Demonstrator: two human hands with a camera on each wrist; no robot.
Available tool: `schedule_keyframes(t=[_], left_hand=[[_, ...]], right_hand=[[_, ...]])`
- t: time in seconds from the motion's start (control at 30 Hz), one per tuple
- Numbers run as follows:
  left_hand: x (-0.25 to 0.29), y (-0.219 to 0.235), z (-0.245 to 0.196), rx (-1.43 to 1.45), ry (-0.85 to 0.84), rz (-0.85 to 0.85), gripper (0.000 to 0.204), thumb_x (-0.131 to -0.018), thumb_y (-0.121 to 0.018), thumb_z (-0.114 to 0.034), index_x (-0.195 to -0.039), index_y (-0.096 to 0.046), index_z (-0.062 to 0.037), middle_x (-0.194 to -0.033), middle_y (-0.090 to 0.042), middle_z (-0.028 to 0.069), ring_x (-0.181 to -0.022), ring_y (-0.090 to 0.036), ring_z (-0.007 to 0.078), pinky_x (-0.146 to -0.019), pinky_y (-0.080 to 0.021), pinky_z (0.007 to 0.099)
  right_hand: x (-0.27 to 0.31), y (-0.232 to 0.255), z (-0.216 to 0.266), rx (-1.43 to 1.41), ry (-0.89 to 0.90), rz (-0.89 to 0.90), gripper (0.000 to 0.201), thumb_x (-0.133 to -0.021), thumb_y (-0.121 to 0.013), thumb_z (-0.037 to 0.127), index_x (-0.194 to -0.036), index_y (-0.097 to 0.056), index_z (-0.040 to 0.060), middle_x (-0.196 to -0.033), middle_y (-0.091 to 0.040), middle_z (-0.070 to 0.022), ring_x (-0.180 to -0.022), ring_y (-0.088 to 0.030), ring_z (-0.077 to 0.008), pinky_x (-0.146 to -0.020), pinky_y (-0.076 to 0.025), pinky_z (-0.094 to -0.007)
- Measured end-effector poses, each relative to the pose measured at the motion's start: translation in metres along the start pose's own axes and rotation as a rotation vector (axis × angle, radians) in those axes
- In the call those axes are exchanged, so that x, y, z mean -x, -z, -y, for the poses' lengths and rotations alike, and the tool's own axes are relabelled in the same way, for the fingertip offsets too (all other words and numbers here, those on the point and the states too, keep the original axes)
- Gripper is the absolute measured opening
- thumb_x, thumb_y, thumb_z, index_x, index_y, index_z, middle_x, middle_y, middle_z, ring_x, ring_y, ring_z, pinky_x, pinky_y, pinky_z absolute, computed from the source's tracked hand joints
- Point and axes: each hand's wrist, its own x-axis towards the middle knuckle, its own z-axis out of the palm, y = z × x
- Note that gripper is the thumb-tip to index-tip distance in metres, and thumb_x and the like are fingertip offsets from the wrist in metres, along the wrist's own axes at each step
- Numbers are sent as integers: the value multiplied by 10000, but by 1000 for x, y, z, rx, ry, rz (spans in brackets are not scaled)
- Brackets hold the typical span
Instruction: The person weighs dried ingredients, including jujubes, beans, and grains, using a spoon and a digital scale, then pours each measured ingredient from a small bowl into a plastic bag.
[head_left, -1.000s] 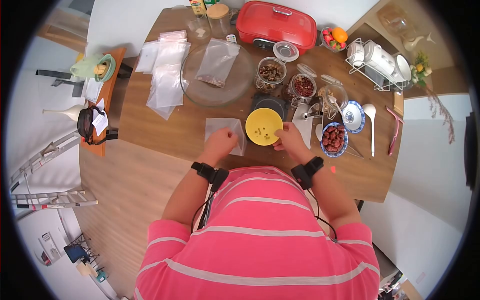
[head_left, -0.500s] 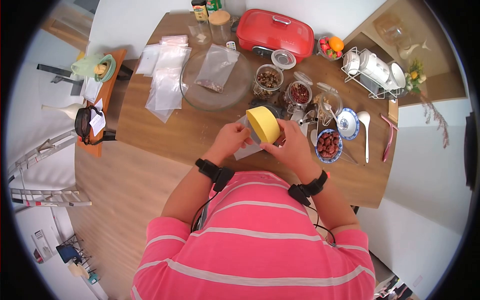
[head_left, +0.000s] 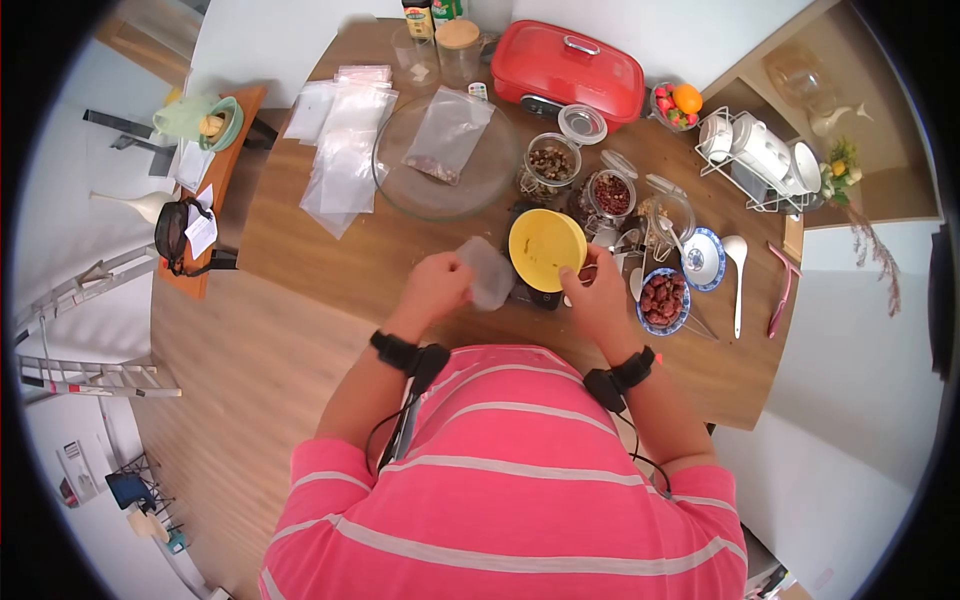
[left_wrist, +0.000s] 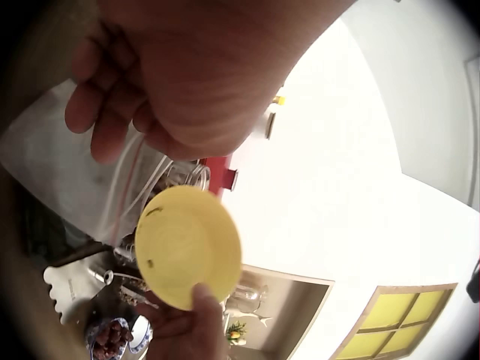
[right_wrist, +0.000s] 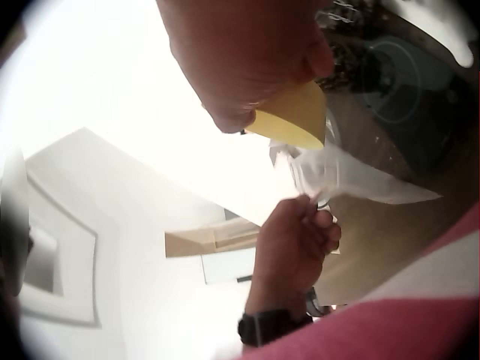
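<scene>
My right hand (head_left: 600,297) grips a yellow bowl (head_left: 546,242) by its rim, with the thumb on the inner side. A few small dark bits cling inside the bowl, as the left wrist view shows. Just left of it, my left hand (head_left: 436,284) pinches a clear zip bag (head_left: 488,272) by its top edge. The bag hangs with its mouth near the bowl; a red line runs along its zip in the left wrist view. Partly hidden beneath the bowl is a dark kitchen scale (right_wrist: 409,94).
Open jars of dried ingredients (head_left: 608,193) stand behind the bowl. A bowl of red dates (head_left: 662,300) is at the right. Further left lie a round glass tray (head_left: 400,205) bearing a filled bag (head_left: 447,135), and stacked bags (head_left: 345,150). A red cooker (head_left: 570,70) stands at the back.
The bag has been lifted off the table by the left hand. The bowl was tipped toward the bag half a second ago; now it is turned back up and slightly right, with fewer bits inside.
</scene>
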Motion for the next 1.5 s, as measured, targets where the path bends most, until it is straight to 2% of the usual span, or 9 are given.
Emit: schedule_keyframes(t=[0.07, 0.47, 0.63, 0.7, 0.87, 0.97, 1.03, 1.13, 1.5], left_hand=[[11, 27, 0, -108, -15, -65, 242, -864, -589, -213, -823, -670, 12, -670, -675, 105, -600, -673, 181, -550, -512, 316], [6, 52, 6, -638, -80, -334, 303, -871, -581, -357, -823, -651, -66, -798, -696, 166, -774, -673, 369, -686, -509, 471], [-39, 7, 44, -742, -86, -185, 326, -876, -588, -375, -837, -663, -60, -766, -685, 165, -760, -673, 352, -689, -512, 452], [-47, -8, 43, -766, -113, -180, 312, -870, -605, -358, -816, -658, -54, -665, -670, 141, -677, -681, 299, -659, -516, 401], [-41, -50, 36, -144, 114, 403, 414, -979, -531, -432, -921, -670, -47, -848, -726, 99, -692, -678, 207, -634, -513, 369], [-58, -76, 39, 153, 366, 599, 392, -1010, -502, -432, -1011, -646, -67, -888, -719, 39, -681, -634, 111, -587, -470, 293], [-66, -89, 41, 200, 479, 627, 360, -1014, -493, -418, -1105, -612, -90, -933, -726, 32, -674, -618, 126, -580, -450, 270], [-79, -97, 47, 265, 514, 596, 346, -1026, -470, -395, -1142, -598, -96, -958, -730, 32, -698, -619, 123, -600, -461, 274], [-62, -78, 41, 288, 441, 641, 326, -1024, -484, -316, -1228, -577, -79, -1004, -722, 65, -752, -643, 146, -670, -494, 292]], right_hand=[[-9, -8, -34, -268, -344, 44, 369, -870, -608, 80, -1206, -554, -64, -990, -652, -142, -790, -675, -183, -658, -591, -303], [-24, -37, -109, -592, -670, 174, 396, -955, -667, 206, -1242, -557, -44, -1120, -651, -113, -950, -663, -185, -809, -577, -306], [8, -16, -127, -669, -682, 155, 406, -956, -666, 224, -1266, -557, -14, -1118, -656, -98, -989, -665, -197, -841, -572, -338], [25, 0, -125, -625, -748, 439, 402, -956, -663, 263, -1232, -572, -15, -1070, -660, -95, -936, -680, -219, -800, -584, -357], [65, 79, -117, -418, -727, 733, 336, -979, -622, 324, -1154, -621, 37, -1072, -680, -88, -926, -680, -204, -802, -584, -352], [58, 130, -104, -479, -747, 573, 352, -977, -627, 340, -1160, -612, 40, -1028, -680, -93, -874, -671, -185, -770, -583, -342], [46, 152, -74, -385, -598, 49, 397, -972, -640, 353, -1193, -586, 28, -982, -674, -98, -834, -659, -164, -743, -581, -327], [16, 165, -61, -579, -552, -170, 468, -960, -658, 382, -1209, -554, -1, -974, -665, -100, -814, -649, -147, -718, -576, -302], [-35, 139, -30, -694, -569, -293, 472, -964, -659, 393, -1202, -520, 10, -949, -649, -70, -806, -645, -115, -668, -565, -249]])
